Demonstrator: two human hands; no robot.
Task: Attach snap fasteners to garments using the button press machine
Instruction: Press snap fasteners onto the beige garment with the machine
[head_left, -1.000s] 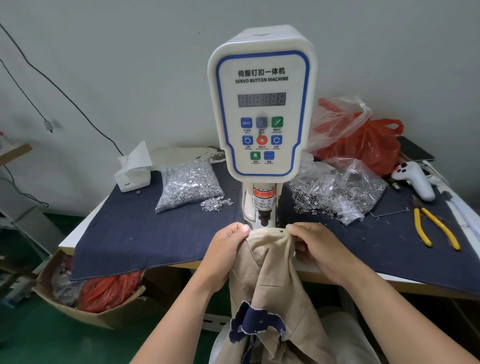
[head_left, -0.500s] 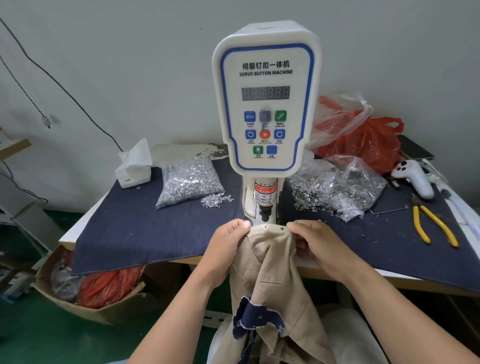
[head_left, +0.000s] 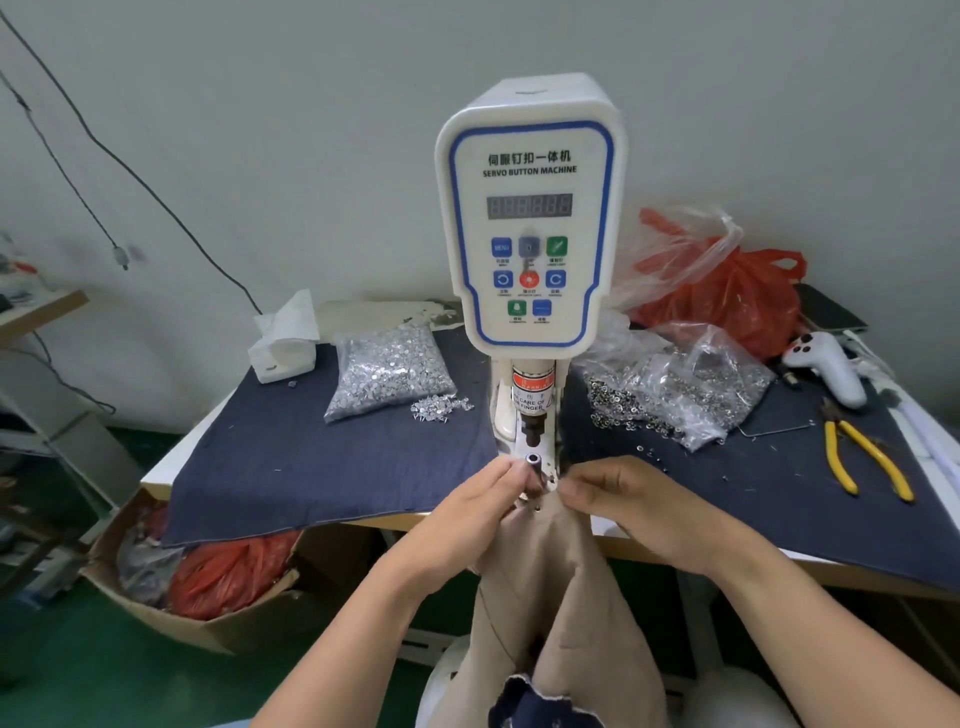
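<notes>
A white servo button machine stands at the table's middle, its punch and lower die just above my hands. A beige garment with a navy lining hangs down from the table's front edge. My left hand grips the garment's top edge on the left of the die. My right hand pinches the same edge on the right. The fabric edge, with small snap parts on it, sits just in front of the die.
A clear bag of silver snap caps lies left of the machine, a bag of ring parts right. Yellow pliers, a white controller, red plastic bags and a tissue box share the blue-cloth table. A cardboard box stands below left.
Both hands have pulled the garment's top edge back toward me and closer together, so the lower die now shows bare. The camera view has tipped down a little.
</notes>
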